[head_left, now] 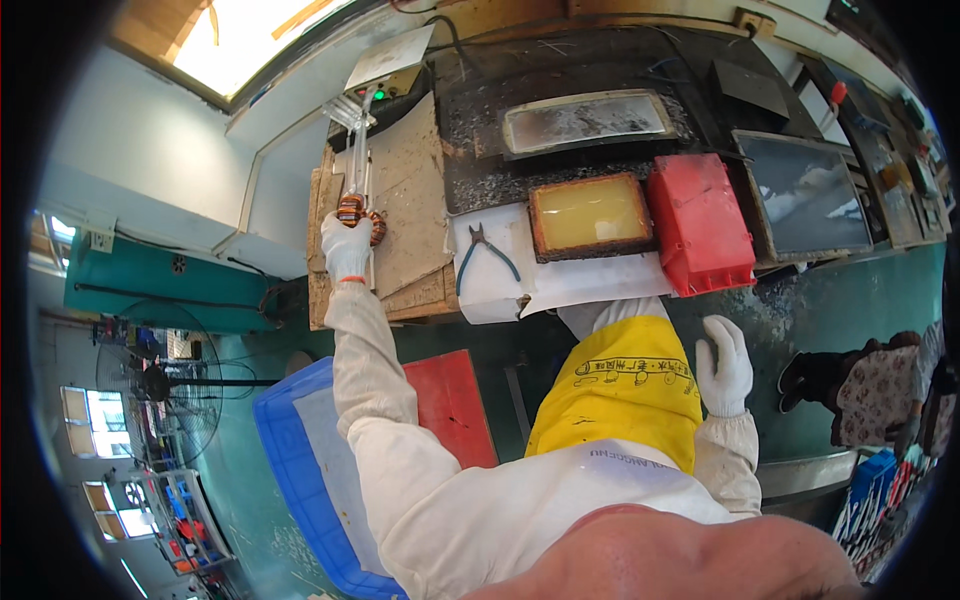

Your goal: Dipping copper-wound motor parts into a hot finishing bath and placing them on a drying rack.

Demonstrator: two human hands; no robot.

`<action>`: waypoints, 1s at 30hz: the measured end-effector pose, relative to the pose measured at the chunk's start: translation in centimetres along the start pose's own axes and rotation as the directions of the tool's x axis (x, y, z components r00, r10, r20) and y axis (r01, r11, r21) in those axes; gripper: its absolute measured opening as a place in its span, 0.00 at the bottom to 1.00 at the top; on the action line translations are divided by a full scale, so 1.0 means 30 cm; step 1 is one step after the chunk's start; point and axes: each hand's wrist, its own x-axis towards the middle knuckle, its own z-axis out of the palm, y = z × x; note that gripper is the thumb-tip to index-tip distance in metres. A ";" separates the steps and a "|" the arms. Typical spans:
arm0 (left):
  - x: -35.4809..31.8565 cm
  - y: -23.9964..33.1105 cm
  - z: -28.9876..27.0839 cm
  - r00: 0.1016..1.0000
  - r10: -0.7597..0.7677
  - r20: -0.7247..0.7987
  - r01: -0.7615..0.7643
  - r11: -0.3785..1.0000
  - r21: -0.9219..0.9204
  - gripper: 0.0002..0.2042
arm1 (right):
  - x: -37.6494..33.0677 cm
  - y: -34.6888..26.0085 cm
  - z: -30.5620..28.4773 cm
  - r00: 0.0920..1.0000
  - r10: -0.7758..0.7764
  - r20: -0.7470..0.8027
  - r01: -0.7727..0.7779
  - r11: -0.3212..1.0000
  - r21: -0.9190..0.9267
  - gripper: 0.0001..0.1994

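My left hand (347, 247), in a white glove, is stretched out at the left end of the bench. Its fingers are closed on a copper-wound coil (350, 209). A second copper coil (378, 229) sits right beside the glove. Just beyond the hand run the clear rods (358, 150) of a small fixture with a green light (379, 95). My right hand (724, 365), also gloved, hangs by my side below the bench edge, fingers loosely extended and holding nothing. A pair of pliers (480, 250) with blue handles lies spread on white paper (495, 290).
Right of the pliers stand a shallow tray of yellowish liquid (590, 217) and a red bin (700, 225). Behind them is a rectangular pan with a greyish surface (585, 122). A blue crate (290, 425) and red board (452, 410) are low on the left. Another person (885, 390) is at right.
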 end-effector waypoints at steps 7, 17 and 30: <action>-0.266 0.373 -0.099 0.943 0.322 0.083 -0.310 0.942 -0.129 0.22 | 0.003 -0.035 -0.052 0.996 -0.068 -0.062 0.071 0.996 0.050 0.17; -0.694 0.768 -0.216 0.479 0.878 -0.005 -0.829 0.451 -0.332 0.23 | 0.047 0.059 -0.267 0.913 0.093 -0.396 -0.027 0.985 0.169 0.08; -0.974 0.959 -0.305 0.147 0.983 0.113 -0.915 0.179 -0.361 0.25 | 0.176 0.020 -0.472 0.920 0.326 -0.216 -0.241 0.907 0.344 0.09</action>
